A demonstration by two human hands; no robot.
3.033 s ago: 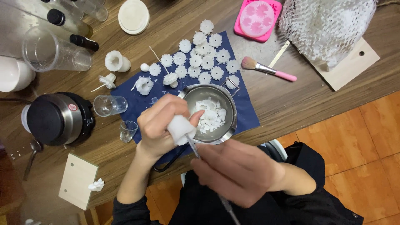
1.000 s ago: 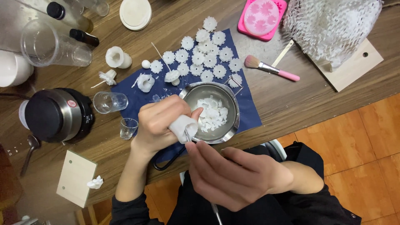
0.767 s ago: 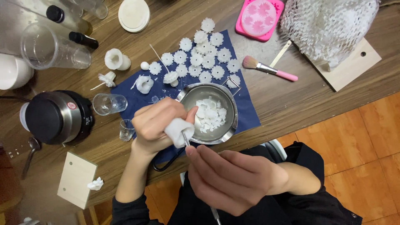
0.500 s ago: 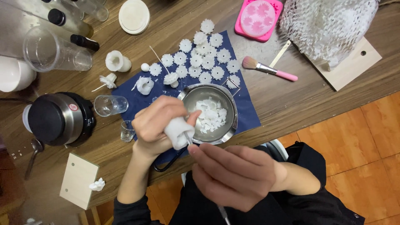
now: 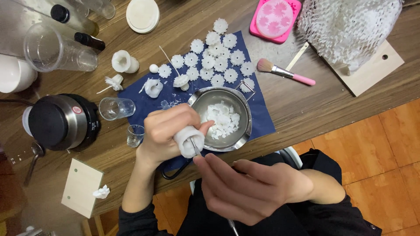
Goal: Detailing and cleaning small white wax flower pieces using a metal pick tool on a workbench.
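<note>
Both hands are busy: my left hand (image 5: 168, 131) grips the white wax cup (image 5: 189, 140) while my right hand (image 5: 245, 190) pinches a thin metal pick (image 5: 194, 146) scraping inside it, needing gentle leverage next.

The left hand (image 5: 168, 131) grips a white wax cylinder (image 5: 189, 140) at the rim of a metal pot (image 5: 243, 111) holding white flakes; the right hand (image 5: 251, 188) pokes a thin metal tool (image 5: 195, 146) into the cylinder's end; white wax flowers (image 5: 216, 61) lie on a blue cloth (image 5: 262, 122) on the wooden bench (image 5: 306, 105); a black kettle (image 5: 59, 122) stands at the left, near two small glasses.
</note>
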